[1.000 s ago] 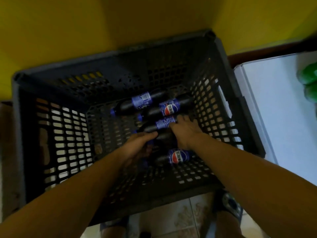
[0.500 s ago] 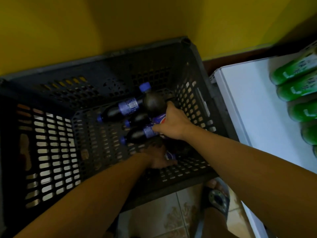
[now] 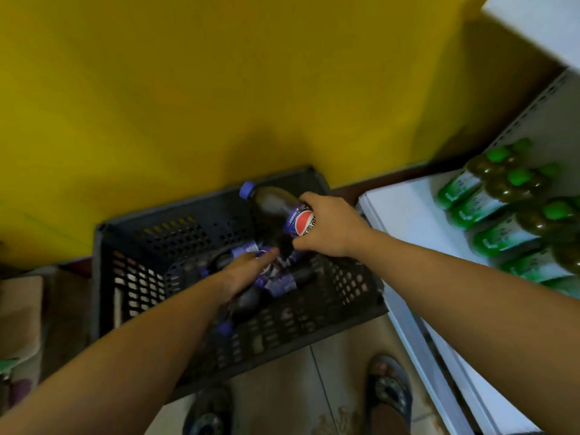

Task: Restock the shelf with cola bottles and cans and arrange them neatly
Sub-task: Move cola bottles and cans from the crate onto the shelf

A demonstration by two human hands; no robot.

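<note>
Crate (image 3: 175, 233): dark plastic with slotted walls, standing on the tiled floor (image 3: 282, 378).
Right hand (image 3: 329, 229): over the crate's far right corner, with fingers and thumb wrapped round the label of a bottle (image 3: 273, 205).
Bottle: dark cola with a blue cap, clear of the crate's bottom. It is tilted, with the cap pointing to the crate's far rim.
Left hand (image 3: 248, 271): down inside the crate, lying on a second bottle (image 3: 249, 301). Blur hides whether the fingers curl round it or lie flat.
Second bottle: inside the crate, on its side, with its cap towards the crate's near wall.
Other bottles (image 3: 284, 282): lying in the crate's middle under both hands; blur makes them hard to count.
Shelf (image 3: 405, 211): white, just right of the crate.
Green bottles (image 3: 502, 215): in a row on the shelf, well right of the crate.
Wall (image 3: 188, 89): yellow, behind the crate.
Box (image 3: 18, 309): cardboard, left of the crate.
Sandals (image 3: 389, 390): on the person's feet, on the floor just before the crate's near wall.
</note>
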